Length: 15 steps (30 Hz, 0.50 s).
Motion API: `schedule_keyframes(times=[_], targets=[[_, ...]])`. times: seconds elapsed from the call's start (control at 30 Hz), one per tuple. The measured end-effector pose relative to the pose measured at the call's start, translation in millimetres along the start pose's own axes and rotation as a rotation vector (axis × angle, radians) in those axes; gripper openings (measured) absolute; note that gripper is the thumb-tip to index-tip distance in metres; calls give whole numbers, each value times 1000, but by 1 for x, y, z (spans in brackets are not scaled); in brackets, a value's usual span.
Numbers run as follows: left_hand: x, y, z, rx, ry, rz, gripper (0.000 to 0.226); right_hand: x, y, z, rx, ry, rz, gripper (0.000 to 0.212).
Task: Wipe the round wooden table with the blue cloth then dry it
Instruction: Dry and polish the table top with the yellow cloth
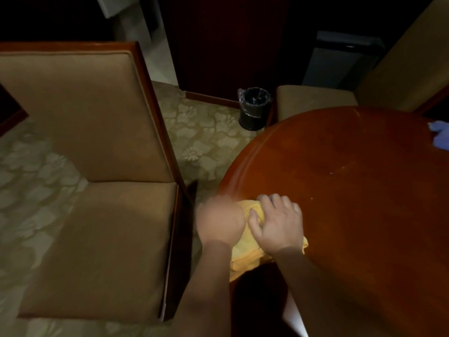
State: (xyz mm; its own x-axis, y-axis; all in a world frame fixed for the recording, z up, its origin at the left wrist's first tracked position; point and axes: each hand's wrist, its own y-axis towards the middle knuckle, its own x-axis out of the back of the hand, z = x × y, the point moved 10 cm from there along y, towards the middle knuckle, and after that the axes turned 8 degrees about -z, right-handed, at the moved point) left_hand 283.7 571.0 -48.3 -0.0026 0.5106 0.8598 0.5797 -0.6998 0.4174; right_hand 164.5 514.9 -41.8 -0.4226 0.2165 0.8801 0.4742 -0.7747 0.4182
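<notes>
Both hands, left (220, 221) and right (279, 223), press a yellow cloth (245, 254) at the surface's (352, 190) near edge, fingers spread flat. Blue cloth (441, 137) lies far right. Drying goes best in overlapping strokes with even pressure.

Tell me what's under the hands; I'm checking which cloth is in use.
A yellow cloth lies under both the left hand and right hand, on the round wooden table. Its middle is covered. The blue cloth lies apart.
</notes>
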Motion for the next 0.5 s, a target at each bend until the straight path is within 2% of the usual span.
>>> schedule_keyframes(times=[0.5], targets=[[-88,154,-42,-227,-104,29,38,-42,126,-47,-214,-116,-199,38]])
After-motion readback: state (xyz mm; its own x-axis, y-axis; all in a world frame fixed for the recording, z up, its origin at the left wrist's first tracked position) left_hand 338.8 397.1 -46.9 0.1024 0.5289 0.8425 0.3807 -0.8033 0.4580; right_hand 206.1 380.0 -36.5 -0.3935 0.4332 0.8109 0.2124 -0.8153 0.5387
